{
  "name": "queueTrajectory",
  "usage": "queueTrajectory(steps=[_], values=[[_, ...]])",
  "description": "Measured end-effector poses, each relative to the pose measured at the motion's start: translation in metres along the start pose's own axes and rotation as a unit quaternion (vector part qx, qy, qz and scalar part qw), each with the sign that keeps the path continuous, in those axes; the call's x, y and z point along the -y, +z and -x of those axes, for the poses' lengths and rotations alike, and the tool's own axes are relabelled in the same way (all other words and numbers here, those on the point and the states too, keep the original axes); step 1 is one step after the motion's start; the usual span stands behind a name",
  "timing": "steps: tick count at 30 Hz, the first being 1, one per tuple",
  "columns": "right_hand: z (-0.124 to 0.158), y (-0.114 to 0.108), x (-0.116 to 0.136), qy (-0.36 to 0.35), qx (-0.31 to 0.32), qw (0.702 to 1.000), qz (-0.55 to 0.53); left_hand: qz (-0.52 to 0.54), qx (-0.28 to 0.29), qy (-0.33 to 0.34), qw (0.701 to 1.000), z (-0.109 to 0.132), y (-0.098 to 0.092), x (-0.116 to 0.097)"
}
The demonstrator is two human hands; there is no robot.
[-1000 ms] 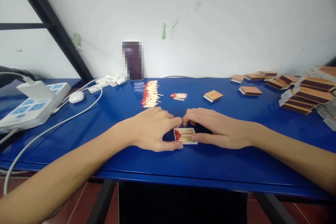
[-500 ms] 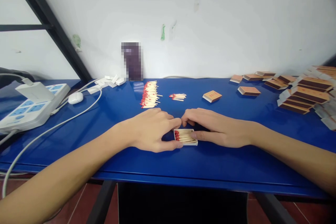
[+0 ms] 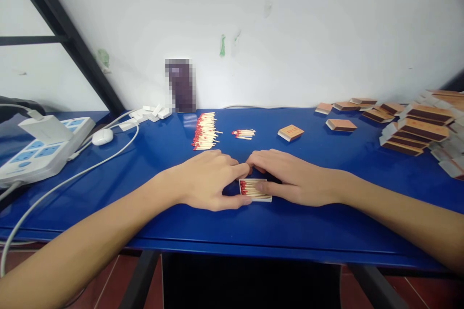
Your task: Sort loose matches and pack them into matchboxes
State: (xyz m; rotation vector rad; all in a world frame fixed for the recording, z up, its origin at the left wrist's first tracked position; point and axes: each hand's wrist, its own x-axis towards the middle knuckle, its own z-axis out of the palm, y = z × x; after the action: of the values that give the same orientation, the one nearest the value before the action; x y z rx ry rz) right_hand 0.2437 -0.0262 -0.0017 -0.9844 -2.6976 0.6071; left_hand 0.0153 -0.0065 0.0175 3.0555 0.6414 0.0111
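A white inner matchbox tray point(image 3: 263, 199) lies on the table in front of me, filled with red-headed matches point(image 3: 250, 188). My left hand point(image 3: 212, 179) grips its left end, thumb on the near side and index finger on the far side. The thumb of my right hand point(image 3: 295, 174) rests on the matches inside, toward the right end. Its other fingers bend down beyond the far side, apart from the thumb, with the index fingertip touching my left index finger; their tips are partly hidden. A small group of matches point(image 3: 244, 133) lies behind the hands, and a larger pile point(image 3: 205, 131) to its left.
One matchbox cover point(image 3: 291, 133) lies behind my right hand. Another point(image 3: 340, 125) and several stacked boxes point(image 3: 422, 128) stand farther right. White trays point(image 3: 150, 113) are heaped at the back left. A power strip point(image 3: 47, 147), white cable and earbud case point(image 3: 102, 137) occupy the left side.
My right thumb has slid slightly left over the matches. My left hand keeps its grip on the tray. The whole view has shifted a little.
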Motion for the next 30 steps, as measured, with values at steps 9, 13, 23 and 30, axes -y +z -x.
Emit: queueTrajectory(steps=[9,13,23,30], values=[[-0.0008,0.0019,-0.0014,0.003,-0.010,1.000,0.017,0.005,0.007,-0.005,1.000,-0.0008,-0.0012,-0.0013],[-0.0018,0.0043,-0.0016,0.003,-0.024,1.000,0.010,0.011,0.006,-0.004,1.000,-0.0011,-0.0008,-0.0011],[-0.0036,0.0061,0.0014,0.006,-0.046,0.999,0.021,0.011,0.001,0.000,1.000,-0.0021,-0.0014,-0.0008],[-0.0050,0.0060,-0.0004,0.003,-0.061,0.998,0.016,0.016,-0.012,0.009,1.000,-0.0010,0.0013,0.0009]])
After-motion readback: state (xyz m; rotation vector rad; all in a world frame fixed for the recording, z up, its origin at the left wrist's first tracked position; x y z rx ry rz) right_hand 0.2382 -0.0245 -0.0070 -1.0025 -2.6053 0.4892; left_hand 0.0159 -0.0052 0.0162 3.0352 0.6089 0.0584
